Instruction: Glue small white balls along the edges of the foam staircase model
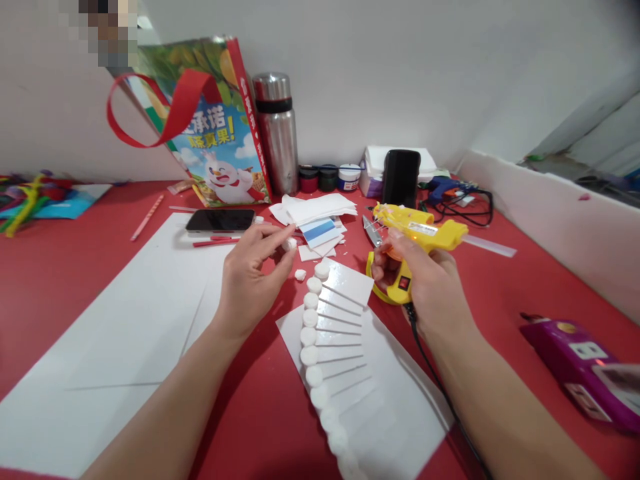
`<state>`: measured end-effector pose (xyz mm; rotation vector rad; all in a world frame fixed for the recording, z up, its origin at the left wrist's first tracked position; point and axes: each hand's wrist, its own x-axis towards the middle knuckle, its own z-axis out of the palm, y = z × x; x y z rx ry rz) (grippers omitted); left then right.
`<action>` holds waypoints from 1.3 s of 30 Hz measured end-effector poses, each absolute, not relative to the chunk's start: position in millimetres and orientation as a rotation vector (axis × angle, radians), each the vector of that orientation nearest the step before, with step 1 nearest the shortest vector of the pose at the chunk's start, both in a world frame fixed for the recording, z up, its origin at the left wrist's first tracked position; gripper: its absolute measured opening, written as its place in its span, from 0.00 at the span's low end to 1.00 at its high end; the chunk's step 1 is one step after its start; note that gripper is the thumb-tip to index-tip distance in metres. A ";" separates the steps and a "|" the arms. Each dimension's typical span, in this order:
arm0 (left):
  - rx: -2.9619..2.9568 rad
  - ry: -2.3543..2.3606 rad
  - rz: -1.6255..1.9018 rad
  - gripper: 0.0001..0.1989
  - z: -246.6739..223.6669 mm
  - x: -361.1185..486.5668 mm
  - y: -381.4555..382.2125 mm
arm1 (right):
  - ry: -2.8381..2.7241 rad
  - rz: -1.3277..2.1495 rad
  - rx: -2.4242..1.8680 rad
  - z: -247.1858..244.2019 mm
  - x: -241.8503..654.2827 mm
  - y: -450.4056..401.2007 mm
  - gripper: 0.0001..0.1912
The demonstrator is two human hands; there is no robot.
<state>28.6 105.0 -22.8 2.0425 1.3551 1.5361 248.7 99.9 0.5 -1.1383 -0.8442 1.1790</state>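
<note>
The left hand (256, 270) pinches a white bit (289, 245), at eleven o'clock from the card fan (340, 327). The right hand (427, 270) wraps round the glue gun (420, 231), at one o'clock from the card fan. The glue gun points toward nine o'clock, so hot glue might burn the left hand. The cord (440, 387), at three o'clock, could drag the paper (400, 427).
</note>
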 end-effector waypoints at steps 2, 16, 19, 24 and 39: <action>1.995 1.377 1.537 0.20 -24.3 28.2 105.0 | -0.854 1.177 -1.132 0.6 248.4 99.5 0.17; 2.105 1.615 1.551 0.07 -15.4 23.7 102.7 | -1.044 1.517 -0.893 15.7 259.0 83.1 0.17; 1.660 1.489 1.564 0.10 -16.3 25.3 105.1 | -1.046 1.515 -0.918 16.9 256.0 79.7 0.17; 1.030 1.157 1.522 0.12 -11.2 26.9 108.4 | -1.071 1.478 -0.929 20.4 254.7 77.1 0.16; 0.635 0.853 1.285 0.11 -0.9 29.3 104.2 | -1.110 1.516 -1.004 24.4 250.0 70.5 0.18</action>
